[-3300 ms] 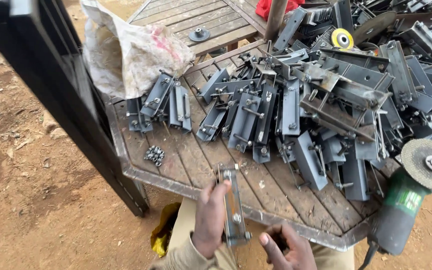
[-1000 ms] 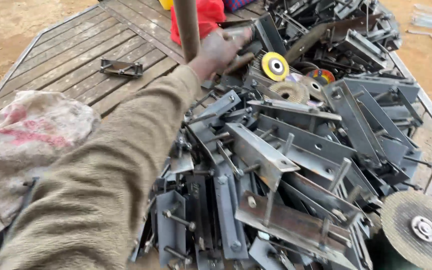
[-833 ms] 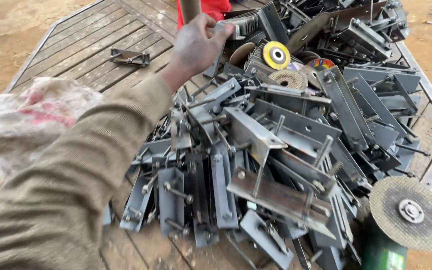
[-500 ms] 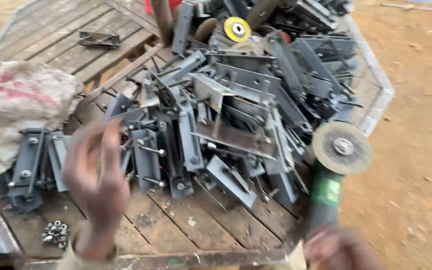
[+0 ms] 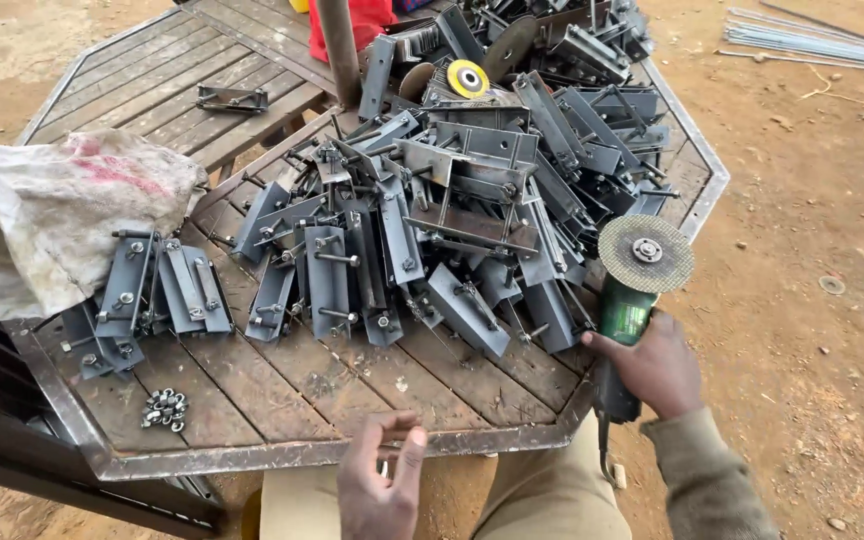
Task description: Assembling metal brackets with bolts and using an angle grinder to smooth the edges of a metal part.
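My right hand (image 5: 654, 365) grips the green body of an angle grinder (image 5: 627, 305) at the table's right edge, its worn grey disc (image 5: 645, 253) facing up. My left hand (image 5: 380, 480) hovers empty with fingers apart over the near edge of the wooden table (image 5: 292, 385). A big pile of grey steel brackets with bolts (image 5: 452, 200) covers the table's middle and far right. A smaller group of brackets (image 5: 147, 295) lies at the left.
A dirty white sack (image 5: 52, 215) sits on the table's left side. A small heap of nuts (image 5: 164, 406) lies near the front left corner. A yellow-centred disc (image 5: 468, 78) rests on the pile. A rusty post (image 5: 337, 45) rises at the back. Bare earth surrounds the table.
My left arm drew back from the far side of the pile to the near edge. My right hand took hold of the angle grinder. The view shifted back toward me.
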